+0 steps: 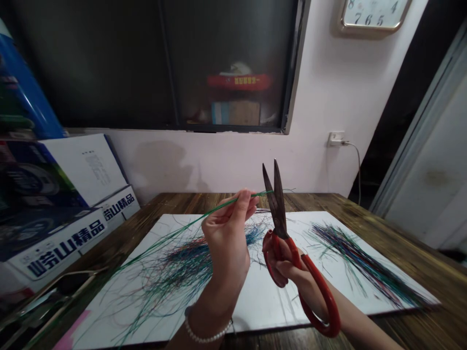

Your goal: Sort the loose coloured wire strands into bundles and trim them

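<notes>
Pinched between the thumb and fingers of my left hand [231, 214] is a thin bundle of green wires [182, 227], trailing down to the left. Its short end passes to the right, between the parted blades of the scissors [280, 209]. My right hand [292, 270] is closed around the red handles, with the blades pointing up. Behind and below my left hand lies a loose, tangled pile of blue, green and red wires [178, 265]. A second, straighter bundle of coloured wires [361, 262] rests on the right side of the white board [270, 311].
The white board lies on a dark wooden table [401, 243]. Boxes [73, 238] are stacked at the left. A wall with a dark window [109, 63], a clock [375, 14] and a socket with a plugged-in cable [336, 139] stands behind.
</notes>
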The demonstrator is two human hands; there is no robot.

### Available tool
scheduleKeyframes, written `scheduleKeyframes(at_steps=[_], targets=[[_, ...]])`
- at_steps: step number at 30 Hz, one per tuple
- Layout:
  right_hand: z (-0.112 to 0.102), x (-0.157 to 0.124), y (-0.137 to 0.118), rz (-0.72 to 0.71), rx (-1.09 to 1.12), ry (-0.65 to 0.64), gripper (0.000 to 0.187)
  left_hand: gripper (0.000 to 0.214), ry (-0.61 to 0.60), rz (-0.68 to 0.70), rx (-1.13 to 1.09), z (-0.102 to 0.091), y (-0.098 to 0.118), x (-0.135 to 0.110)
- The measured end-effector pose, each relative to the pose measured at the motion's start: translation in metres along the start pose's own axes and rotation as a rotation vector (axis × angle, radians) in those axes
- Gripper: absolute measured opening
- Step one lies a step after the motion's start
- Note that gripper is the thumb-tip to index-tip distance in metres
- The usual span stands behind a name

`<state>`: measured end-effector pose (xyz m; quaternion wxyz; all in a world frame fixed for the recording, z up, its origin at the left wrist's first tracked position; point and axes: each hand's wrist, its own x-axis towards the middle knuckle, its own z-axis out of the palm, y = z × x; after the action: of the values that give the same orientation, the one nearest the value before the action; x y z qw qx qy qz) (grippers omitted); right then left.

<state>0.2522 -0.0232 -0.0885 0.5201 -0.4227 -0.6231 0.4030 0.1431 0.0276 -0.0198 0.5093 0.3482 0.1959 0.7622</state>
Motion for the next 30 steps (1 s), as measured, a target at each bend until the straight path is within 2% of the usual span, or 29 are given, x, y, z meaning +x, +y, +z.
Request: scheduleKeyframes(at_steps=[5, 8, 11, 14, 16, 17, 20, 23, 25, 30], targets=[[0.002, -0.004, -0.001, 0.090, 0.158, -0.039, 0.007, 0.003, -0.002, 0.010, 0.022, 0.000, 0.000, 0.002], [0.008, -0.005, -0.005, 0.168, 0.379, -0.048, 0.012, 0.002, -0.027, 0.035, 0.073, -0.003, -0.002, 0.005], [0.016, -0.005, -0.009, 0.310, 0.669, -0.072, 0.021, 0.007, -0.088, 0.082, 0.185, -0.008, -0.008, 0.012], [0.023, -0.005, -0.010, 0.455, 0.947, -0.137, 0.022, 0.015, -0.172, 0.097, 0.388, -0.017, -0.017, 0.025], [0.027, -0.006, -0.007, 0.569, 1.085, -0.174, 0.017, 0.019, -0.264, 0.081, 0.717, -0.024, -0.024, 0.036], [0.029, -0.007, -0.005, 0.629, 1.138, -0.176, 0.015, 0.018, -0.301, 0.054, 0.796, -0.028, -0.028, 0.041], [0.037, -0.008, 0.003, 0.780, 1.260, -0.181, 0.016, 0.012, -0.400, -0.034, 0.961, -0.038, -0.037, 0.053], [0.045, -0.009, 0.012, 0.864, 1.328, -0.267, 0.021, 0.016, -0.492, -0.102, 1.102, -0.043, -0.043, 0.056], [0.049, -0.010, 0.016, 0.885, 1.345, -0.304, 0.022, 0.017, -0.533, -0.133, 1.170, -0.042, -0.045, 0.055], [0.054, -0.011, 0.020, 0.876, 1.379, -0.252, 0.022, 0.021, -0.564, -0.159, 1.255, -0.039, -0.049, 0.050]])
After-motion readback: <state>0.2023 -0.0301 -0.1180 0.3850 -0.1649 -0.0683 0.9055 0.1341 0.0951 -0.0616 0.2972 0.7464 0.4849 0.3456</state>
